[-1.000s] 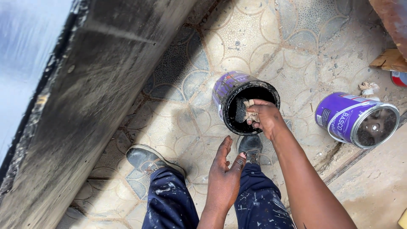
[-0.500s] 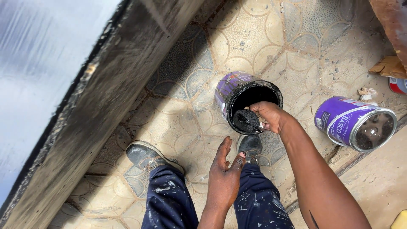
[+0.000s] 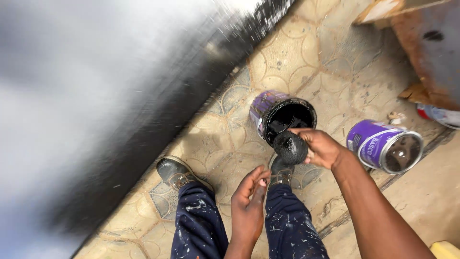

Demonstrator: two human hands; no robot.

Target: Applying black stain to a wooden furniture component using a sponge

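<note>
My right hand (image 3: 322, 147) grips a black, paint-soaked sponge (image 3: 289, 147) just in front of an open purple paint can (image 3: 281, 115) that holds black paint. The can stands upright on the patterned tile floor. My left hand (image 3: 249, 201) hangs above my knees with its fingers loosely apart and nothing in it, a little below and left of the sponge. My two boots (image 3: 176, 173) and paint-spattered blue trousers (image 3: 201, 225) show beneath the hands.
A second purple can (image 3: 383, 146) lies on its side to the right, its mouth facing me. A black-painted sloping surface (image 3: 158, 120) runs along the left. A rusty metal object (image 3: 426, 52) stands at the top right, and a yellow corner (image 3: 445, 250) shows at the bottom right.
My right hand has lifted the blackened sponge out of the can and drawn it toward me. The view has swung left and up. My left hand has barely moved.
</note>
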